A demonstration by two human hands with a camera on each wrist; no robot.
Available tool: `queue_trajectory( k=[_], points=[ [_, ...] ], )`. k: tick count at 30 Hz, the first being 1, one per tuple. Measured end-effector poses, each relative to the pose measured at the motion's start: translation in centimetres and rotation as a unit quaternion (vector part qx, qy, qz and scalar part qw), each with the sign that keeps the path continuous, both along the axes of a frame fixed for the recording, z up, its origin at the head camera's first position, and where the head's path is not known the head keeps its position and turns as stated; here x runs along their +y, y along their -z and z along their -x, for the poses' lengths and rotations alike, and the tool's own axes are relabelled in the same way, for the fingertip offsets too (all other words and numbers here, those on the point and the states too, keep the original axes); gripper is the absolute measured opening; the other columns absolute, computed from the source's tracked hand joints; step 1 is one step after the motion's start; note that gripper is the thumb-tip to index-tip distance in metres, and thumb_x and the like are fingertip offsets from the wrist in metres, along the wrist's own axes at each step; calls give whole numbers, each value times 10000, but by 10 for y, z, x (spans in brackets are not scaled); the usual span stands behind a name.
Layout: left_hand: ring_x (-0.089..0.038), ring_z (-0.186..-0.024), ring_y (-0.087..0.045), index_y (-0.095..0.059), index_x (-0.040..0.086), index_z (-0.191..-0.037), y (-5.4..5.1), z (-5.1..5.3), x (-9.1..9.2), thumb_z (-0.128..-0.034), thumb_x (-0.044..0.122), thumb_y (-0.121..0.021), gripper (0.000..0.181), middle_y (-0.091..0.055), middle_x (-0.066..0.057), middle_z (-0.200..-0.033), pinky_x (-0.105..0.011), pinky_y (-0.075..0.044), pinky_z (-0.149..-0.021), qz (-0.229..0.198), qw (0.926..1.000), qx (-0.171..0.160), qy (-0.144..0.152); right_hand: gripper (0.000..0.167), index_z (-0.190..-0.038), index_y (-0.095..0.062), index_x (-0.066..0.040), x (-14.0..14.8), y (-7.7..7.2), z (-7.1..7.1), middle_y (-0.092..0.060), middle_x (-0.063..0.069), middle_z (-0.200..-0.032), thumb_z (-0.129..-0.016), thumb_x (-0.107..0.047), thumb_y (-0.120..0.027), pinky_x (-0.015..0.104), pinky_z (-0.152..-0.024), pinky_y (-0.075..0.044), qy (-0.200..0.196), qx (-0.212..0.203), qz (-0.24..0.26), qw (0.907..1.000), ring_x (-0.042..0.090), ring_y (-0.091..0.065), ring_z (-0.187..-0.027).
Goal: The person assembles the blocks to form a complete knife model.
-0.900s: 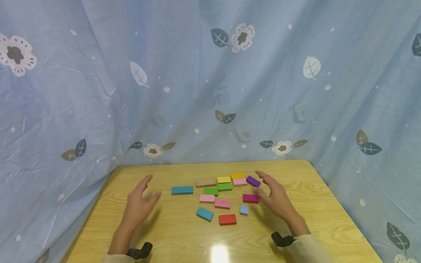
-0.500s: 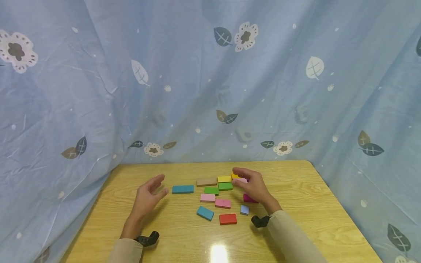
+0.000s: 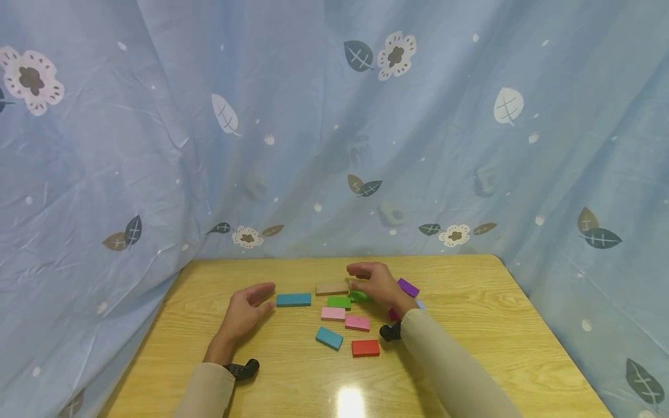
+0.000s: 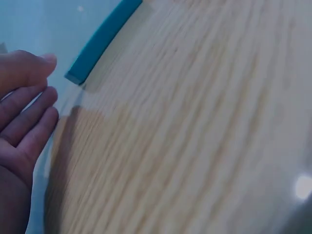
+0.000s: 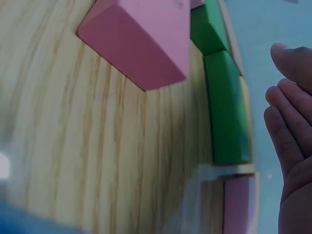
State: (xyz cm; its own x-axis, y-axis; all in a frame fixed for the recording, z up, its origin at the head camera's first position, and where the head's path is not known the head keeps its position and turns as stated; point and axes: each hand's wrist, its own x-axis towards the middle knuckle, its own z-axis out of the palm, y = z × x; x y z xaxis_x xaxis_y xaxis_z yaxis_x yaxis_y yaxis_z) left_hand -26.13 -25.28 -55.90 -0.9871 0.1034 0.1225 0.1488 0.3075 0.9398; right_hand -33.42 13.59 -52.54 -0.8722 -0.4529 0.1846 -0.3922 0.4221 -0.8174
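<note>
In the head view, my right hand [image 3: 378, 284] hovers over the back of a group of small coloured blocks, fingers extended and thumb apart. It is nearest a green block [image 3: 359, 296] and the end of a tan block [image 3: 331, 288]. The right wrist view shows nothing in that hand, with a pink block [image 5: 141, 44] and a green block [image 5: 226, 107] beside it. My left hand [image 3: 244, 310] is held above the table just left of a long blue block [image 3: 294, 300], fingers loosely bent, holding nothing. The right hand and arm hide some blocks.
More blocks lie on the wooden table [image 3: 292, 377]: a second green [image 3: 340, 303], light pink [image 3: 333, 313], a shorter blue [image 3: 329, 338], red [image 3: 365, 348] and purple [image 3: 407, 288]. A patterned blue curtain [image 3: 292, 174] hangs behind the table.
My right hand has moved left from beside the purple block, across the back blocks. My left hand has shifted right, closer to the long blue block. The visible blocks keep their places.
</note>
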Motion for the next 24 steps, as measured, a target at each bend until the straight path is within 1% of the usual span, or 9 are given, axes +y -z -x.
queue_trajectory(
  k=[2, 5, 8, 10, 12, 15, 19, 21, 24],
  points=[
    [-419, -1437, -620, -640, -19, -1490, 0, 2, 1, -989, 18, -781, 522, -657, -242, -1508, -386, -567, -1158, -95, 9999, 8, 96, 480, -1443, -683, 30, -3, 2, 3, -719, 186, -1439, -987, -58, -805, 476, -1134, -591, -89, 38, -69, 9999, 374, -705, -1333],
    [-413, -1439, -620, -635, -17, -1497, 1, 4, 3, -993, 11, -775, 524, -654, -239, -1514, -341, -571, -1150, -123, 9997, -42, 194, 484, -1445, -684, 26, -7, 4, 7, -724, 182, -1433, -988, -70, -809, 487, -1141, -586, -197, 74, -233, 9995, 366, -704, -1333],
    [-399, -1434, -628, -654, 4, -1484, 3, 4, 5, -993, 7, -771, 505, -674, -215, -1498, -325, -575, -1141, -19, 9998, -73, 184, 476, -1430, -704, 6, -9, 8, 11, -746, 159, -1405, -980, -91, -823, 492, -1136, -589, -220, 214, -477, 9984, 339, -720, -1311],
    [-386, -1416, -645, -684, 22, -1456, 4, 4, 7, -985, 3, -775, 480, -700, -192, -1469, -324, -574, -1138, 78, 9999, -63, 104, 467, -1414, -722, -10, -11, 11, 13, -765, 133, -1377, -971, -105, -834, 493, -1131, -592, -215, 305, -657, 9971, 317, -730, -1294],
    [-359, -1398, -663, -712, 41, -1426, 5, 4, 8, -972, -5, -779, 461, -727, -157, -1438, -321, -564, -1139, 265, 9996, -42, 47, 460, -1403, -737, -32, -12, 14, 15, -782, 100, -1348, -963, -113, -841, 496, -1125, -596, -217, 343, -817, 9958, 294, -739, -1276],
    [-324, -1379, -680, -734, 58, -1401, 5, 4, 11, -953, -11, -786, 455, -749, -114, -1411, -375, -540, -1179, 594, 9982, 17, -21, 421, -1370, -763, -50, -14, 16, 14, -800, 80, -1309, -959, -103, -839, 507, -1111, -604, -252, 460, -993, 9937, 282, -744, -1254],
    [-308, -1393, -672, -739, 66, -1401, 4, 3, 14, -940, -9, -794, 470, -750, -94, -1415, -485, -511, -1218, 870, 9961, 120, -84, 368, -1330, -788, -56, -16, 15, 10, -804, 84, -1293, -965, -81, -827, 506, -1107, -606, -272, 621, -1119, 9914, 285, -740, -1254],
    [-319, -1403, -663, -740, 61, -1401, 3, 2, 15, -934, -10, -803, 477, -747, -101, -1420, -511, -505, -1222, 974, 9949, 228, -110, 351, -1320, -792, -55, -16, 14, 8, -806, 80, -1286, -971, -80, -820, 498, -1098, -612, -272, 647, -1148, 9909, 281, -743, -1245],
    [-333, -1400, -664, -748, 56, -1391, 3, 1, 16, -924, -22, -816, 479, -752, -106, -1410, -529, -508, -1215, 1177, 9920, 437, -155, 325, -1298, -803, -61, -17, 13, 6, -816, 63, -1258, -974, -78, -819, 472, -1076, -626, -210, 538, -1086, 9924, 256, -760, -1210]
  ],
)
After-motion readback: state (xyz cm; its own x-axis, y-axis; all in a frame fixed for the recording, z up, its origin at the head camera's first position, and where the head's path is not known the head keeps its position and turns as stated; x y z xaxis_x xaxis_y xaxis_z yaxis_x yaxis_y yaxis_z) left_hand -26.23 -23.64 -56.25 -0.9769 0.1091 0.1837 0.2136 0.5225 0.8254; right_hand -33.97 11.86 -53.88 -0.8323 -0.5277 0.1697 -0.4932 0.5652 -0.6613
